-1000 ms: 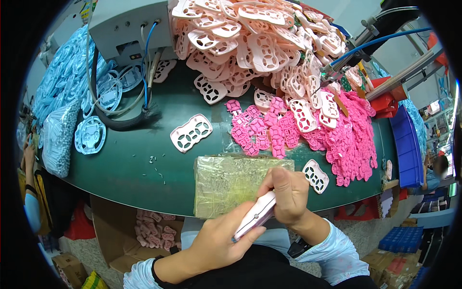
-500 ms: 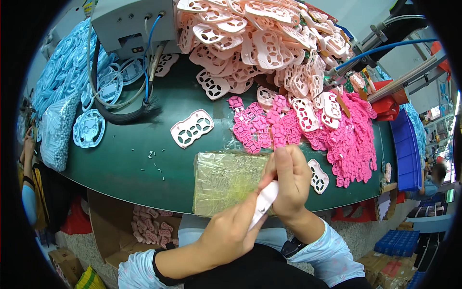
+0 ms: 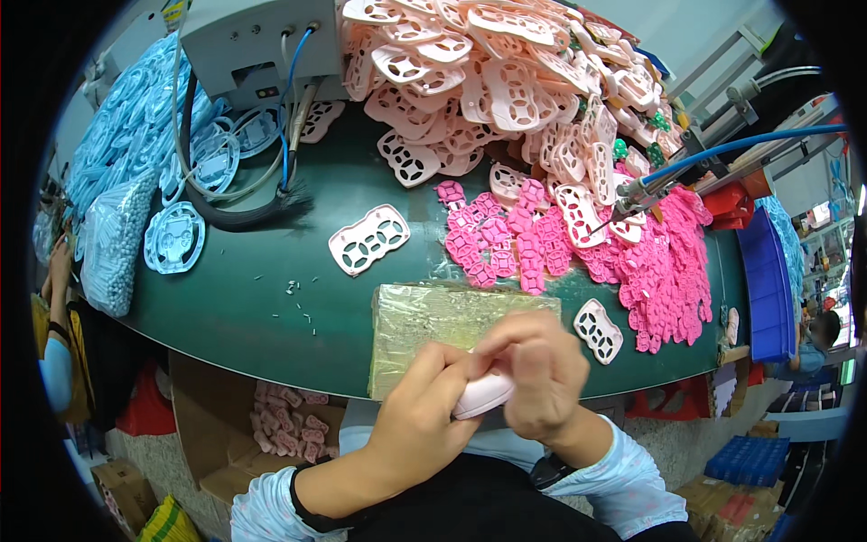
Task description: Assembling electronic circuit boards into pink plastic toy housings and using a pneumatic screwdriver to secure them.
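A: What are the hands on?

B: A pale pink, smooth, oblong rubbery piece (image 3: pixel 483 395), held just below the near edge of the yellowish taped mat (image 3: pixel 433 321) on the green table (image 3: pixel 253 298). The left hand (image 3: pixel 424 411) cups it from beneath, fingers curled shut on it.

A: And the right hand (image 3: pixel 533 379)?

B: Pinched closed over its right end. I'd judge a steady left hold and small, even pulls work best.
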